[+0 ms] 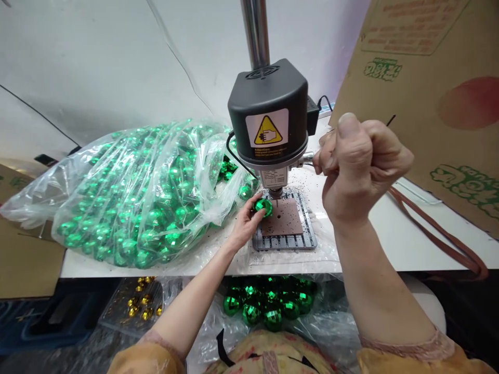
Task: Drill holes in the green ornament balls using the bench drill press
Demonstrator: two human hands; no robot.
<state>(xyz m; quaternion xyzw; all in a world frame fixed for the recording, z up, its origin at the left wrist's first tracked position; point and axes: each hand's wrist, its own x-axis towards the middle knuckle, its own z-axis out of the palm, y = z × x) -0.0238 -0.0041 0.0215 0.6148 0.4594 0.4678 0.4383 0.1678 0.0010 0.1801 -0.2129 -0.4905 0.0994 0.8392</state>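
My left hand (246, 223) grips a shiny green faceted ball (262, 208) between thumb and fingers, just left of the drill bit. The bit points down from the chuck of a small black bench drill press (268, 114). Below it, a brown square board (284, 217) with a dark hole lies on the slotted metal base plate (311, 240). Dark specks are scattered over both. My right hand (360, 156) is closed in a fist around the press's feed lever (309, 159), right of the drill head; most of the lever is hidden by the fingers.
A large clear plastic bag (136, 197) full of green balls fills the table's left side. More green balls (273, 316) lie in plastic below the table edge, with gold balls (146, 299) in a tray. A cardboard box (440, 104) and a brown strap (440, 234) are on the right.
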